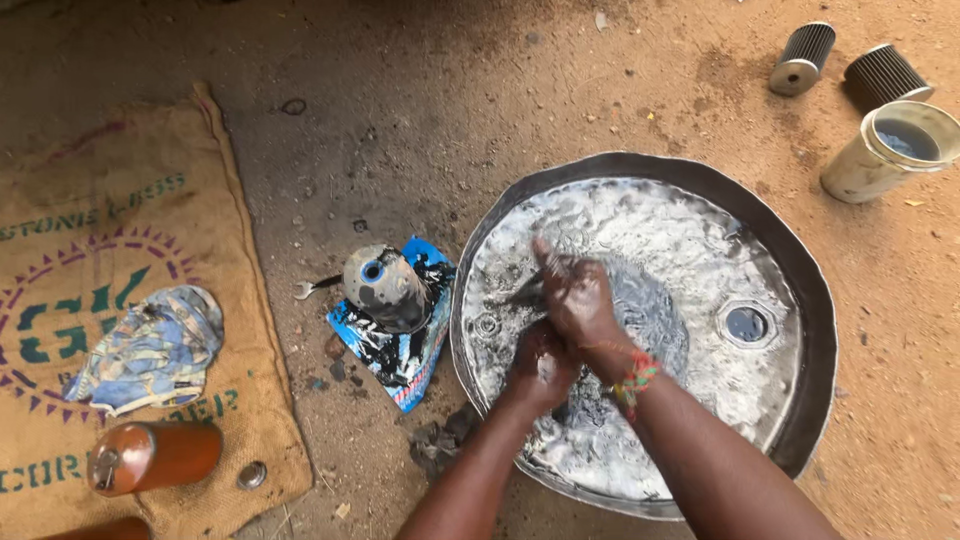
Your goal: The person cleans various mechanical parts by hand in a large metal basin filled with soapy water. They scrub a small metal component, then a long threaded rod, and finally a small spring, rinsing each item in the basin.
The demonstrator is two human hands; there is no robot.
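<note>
Both my hands are together over a wide round metal basin (800,290) holding greyish liquid. My right hand (572,295), with a coloured thread band at the wrist, lies over my left hand (540,368). The two hands press or rub against each other, wet and dark with grime. A thin dark object (522,292) pokes out to the left of my right hand; what it is stays unclear. Whether either hand grips something is hidden by the overlap.
A grimy metal part (385,287) sits on a blue wrapper (400,350) left of the basin, with a small spanner (315,288) beside it. On a burlap sack (110,230) lie a rag (150,345) and an orange bottle (155,455). Two cylindrical filters (803,58) and a dirty cup (890,150) stand at top right.
</note>
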